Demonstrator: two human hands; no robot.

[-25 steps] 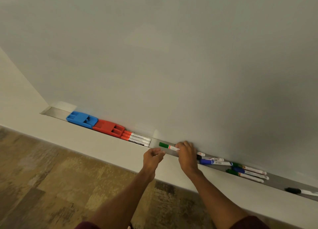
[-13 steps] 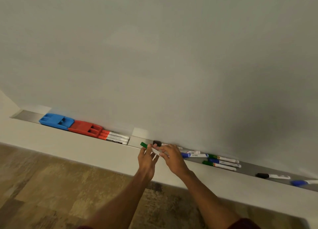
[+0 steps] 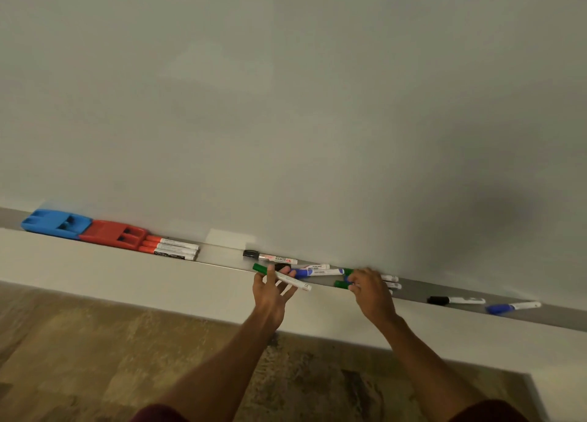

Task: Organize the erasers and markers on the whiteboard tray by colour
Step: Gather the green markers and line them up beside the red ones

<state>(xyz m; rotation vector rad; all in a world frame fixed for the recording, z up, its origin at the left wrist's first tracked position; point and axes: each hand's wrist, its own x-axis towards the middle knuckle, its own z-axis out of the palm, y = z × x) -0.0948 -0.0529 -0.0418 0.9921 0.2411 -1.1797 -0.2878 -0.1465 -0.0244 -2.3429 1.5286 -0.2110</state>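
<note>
— Where does the green marker (image 3: 281, 277) sit against the fingers?

— It lies slantwise across the left hand (image 3: 272, 291), thumb pressed over the barrel near the green cap, the other fingers spread underneath. So that hand grips it, held just in front of the tray (image 3: 413, 290), cap pointing left.

— And the right hand (image 3: 370, 290)?

— It curls down over two more green-capped markers (image 3: 342, 278) lying in the tray. The fingertips touch them, but whether they actually pinch one I cannot tell; the knuckles cover the barrels.

— Anything else hard to read?

— A dark cap peeks out behind the left fingers; its marker is mostly hidden. A blue marker (image 3: 317, 272) lies between the two hands.

— The rest of the tray?

— At the far left a blue eraser (image 3: 54, 224) touches a red eraser (image 3: 114, 233), with three red markers (image 3: 171, 248) stacked just beside it. A black marker (image 3: 270, 257) lies alone near the board. Well to the right sit another black marker (image 3: 455, 300) and another blue marker (image 3: 513, 307), apart from each other.
</note>
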